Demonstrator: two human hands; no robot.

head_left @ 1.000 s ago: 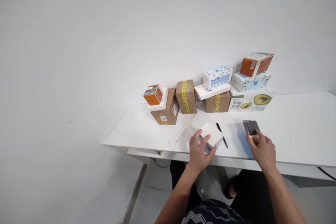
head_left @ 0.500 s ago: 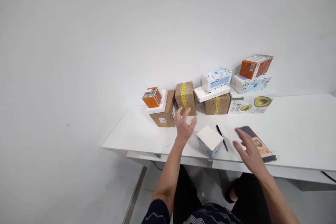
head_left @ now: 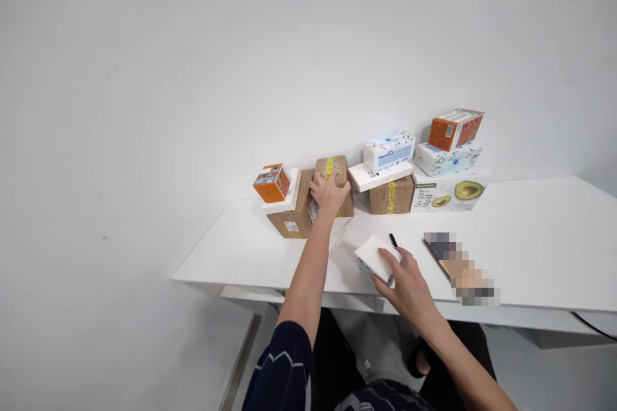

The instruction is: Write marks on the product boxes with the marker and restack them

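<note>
Since half a second ago, the left hand [head_left: 328, 193] has reached forward from mid-air onto the taped brown box [head_left: 333, 183], fingers curled over its near top edge, while the right hand [head_left: 407, 282] has swung left onto the small white box [head_left: 375, 255]. Its fingers lie spread across that box's right side. The white box sits on the counter [head_left: 530, 237] in front of the taped brown box, with a black pen [head_left: 393, 240] just right of it.

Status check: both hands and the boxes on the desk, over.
Left hand on the taped cardboard box at the back row. Right hand on the small white box near the front edge. Black pen just behind it; grips unclear.
</note>
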